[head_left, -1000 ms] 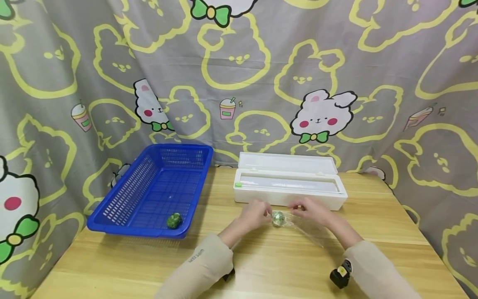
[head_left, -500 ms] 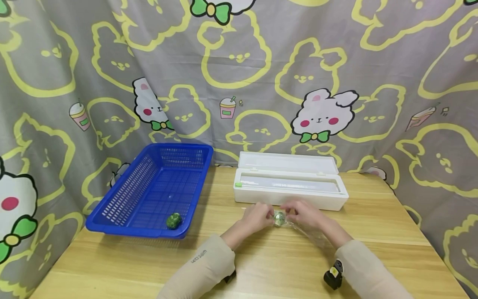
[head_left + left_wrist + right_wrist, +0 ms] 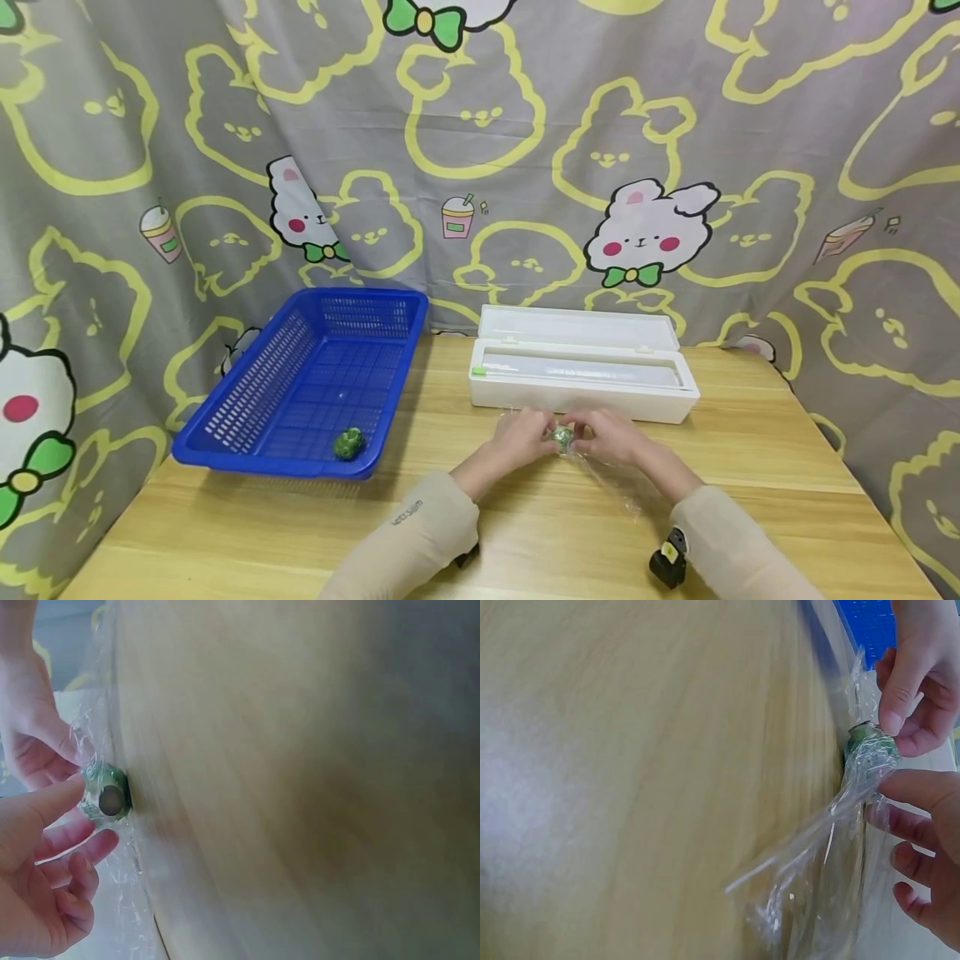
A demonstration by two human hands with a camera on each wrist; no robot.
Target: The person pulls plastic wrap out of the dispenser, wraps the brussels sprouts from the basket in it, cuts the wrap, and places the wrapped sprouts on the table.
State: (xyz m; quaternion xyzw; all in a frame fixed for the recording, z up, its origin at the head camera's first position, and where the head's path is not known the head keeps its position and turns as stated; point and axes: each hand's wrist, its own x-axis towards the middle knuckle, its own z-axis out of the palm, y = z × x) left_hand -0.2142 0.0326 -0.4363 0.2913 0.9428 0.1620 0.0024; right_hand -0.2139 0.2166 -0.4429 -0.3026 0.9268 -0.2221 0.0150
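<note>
A small round green vegetable (image 3: 562,436), its exact kind unclear, sits at the table's middle, wrapped in clear cling film (image 3: 817,832). A dark round end shows on the vegetable (image 3: 111,799) in the left wrist view. From the left, my left hand (image 3: 523,438) pinches the wrapped vegetable between thumb and fingers. On the other side, my right hand (image 3: 609,435) pinches the gathered film right against the vegetable. A loose, crumpled tail of film trails from there toward the right forearm. Film also spreads out beyond the left fingers.
Just behind the hands stands a white cling film box (image 3: 585,402), its lid (image 3: 577,327) raised and a roll inside. At left is a blue plastic basket (image 3: 262,463) holding another round green vegetable (image 3: 348,443). A patterned curtain (image 3: 510,100) hangs behind the wooden table (image 3: 555,533).
My right hand has moved left, closing in on the vegetable, and the film tail has shifted with it. My left hand has moved slightly right and now covers part of the vegetable.
</note>
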